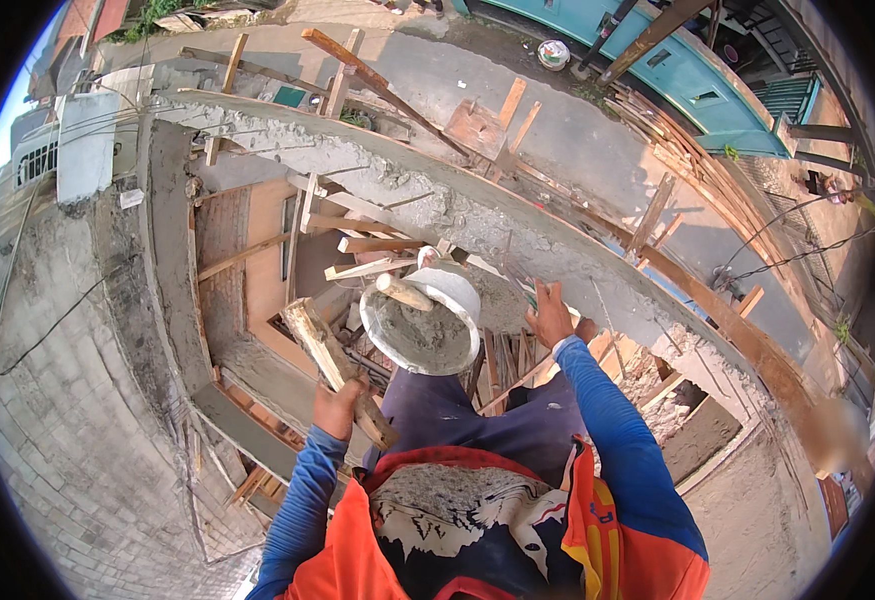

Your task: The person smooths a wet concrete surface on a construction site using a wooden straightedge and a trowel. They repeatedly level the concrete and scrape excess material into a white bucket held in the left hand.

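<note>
My left hand (337,408) is closed round a rough, thick wooden post (319,345), whose pale end points away from me. Just ahead of my legs is a white bucket (469,297) with wet grey cement (419,338) in it. A short round piece of wood (404,292) shows over the cement. To the right of the bucket, my right hand (551,316) has its fingers curled at the edge of the concrete beam (437,195). A thin, partly greenish thing shows by those fingers, but I cannot make out its kind.
Below the beam lie open gaps crossed by wooden props (367,243). Long boards (757,345) edge the beam, and thin wires (807,262) cross at the right. A block wall (67,400) stands on the left. Beyond is a paved street (557,150) with a turquoise wall (657,65).
</note>
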Demonstrator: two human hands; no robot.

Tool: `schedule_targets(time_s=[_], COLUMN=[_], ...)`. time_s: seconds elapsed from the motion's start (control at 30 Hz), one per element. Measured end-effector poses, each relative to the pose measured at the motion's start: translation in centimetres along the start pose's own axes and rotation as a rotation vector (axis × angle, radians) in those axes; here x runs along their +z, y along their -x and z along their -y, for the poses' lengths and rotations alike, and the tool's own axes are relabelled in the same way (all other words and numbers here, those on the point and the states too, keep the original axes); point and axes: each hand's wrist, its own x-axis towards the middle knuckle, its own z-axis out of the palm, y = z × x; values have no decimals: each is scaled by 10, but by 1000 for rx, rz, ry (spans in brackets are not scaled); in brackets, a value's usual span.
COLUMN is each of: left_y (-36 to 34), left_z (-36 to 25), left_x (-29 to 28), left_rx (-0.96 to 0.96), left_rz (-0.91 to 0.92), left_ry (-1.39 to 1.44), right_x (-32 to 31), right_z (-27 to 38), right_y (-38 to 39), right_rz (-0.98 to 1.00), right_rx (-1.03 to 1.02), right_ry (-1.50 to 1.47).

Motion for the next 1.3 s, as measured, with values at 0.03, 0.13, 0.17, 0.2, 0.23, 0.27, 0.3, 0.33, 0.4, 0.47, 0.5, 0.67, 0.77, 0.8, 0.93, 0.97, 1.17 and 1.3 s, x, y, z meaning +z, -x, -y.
schedule_targets(time_s=[0.03, 0.13, 0.17, 0.2, 0.23, 0.27, 0.3, 0.33, 0.4, 0.47, 0.5, 0.67, 0.77, 0.8, 0.93, 0.97, 1.17, 1.3], left_y=[2, 12, 14, 17, 23, 26, 28, 30, 29, 25, 22, 27, 34, 33, 33, 26, 29, 27], left_z=[-2, 5, 8, 7, 9, 10, 12, 13, 19, 29, 32, 49, 61, 62, 66, 71, 53, 24], left_x=[-6, -32, -43, -56, -62, -65, -68, -71, -84, -96, -101, -129, -133, -134, -141, -124, -89, -47], left_rx=[3, 3, -8, -126, -106, -86, -70, -77, -129, -171, -185, -184, -161, -161, -169, -164, -233, -131], left_rz=[3, -66, -79, -67, -101, -129, -155, -175, -180, -192, -209, -281, -311, -308, -281, -271, -93, -17], left_ry=[-22, -40, -60, -128, -140, -157, -175, -224, -175, -135, -135, -91, -50, -53, 21, 58, 86, 168], right_x=[4, 26, 36, 48, 61, 73, 87, 100, 126, 151, 159, 181, 195, 196, 197, 192, 140, 34], right_z=[7, 35, 51, 69, 92, 119, 145, 172, 224, 268, 288, 355, 347, 339, 326, 317, 320, 285], right_y=[6, -11, -21, -29, -42, -62, -82, -103, -153, -205, -230, -308, -333, -338, -334, -334, -200, -71], right_rz=[6, 20, 22, 28, 27, 23, 20, 33, 9, -74, -124, -119, -178, -186, -235, -298, -154, -262], right_rx=[-6, -35, -43, -51, -92, -126, -157, -176, -236, -320, -361, -486, -509, -497, -559, -559, -450, -451], right_ry=[-8, -39, -46, -54, -47, -43, -38, -8, 23, 100, 174, 400, 416, 438, 542, 565, 55, -148])
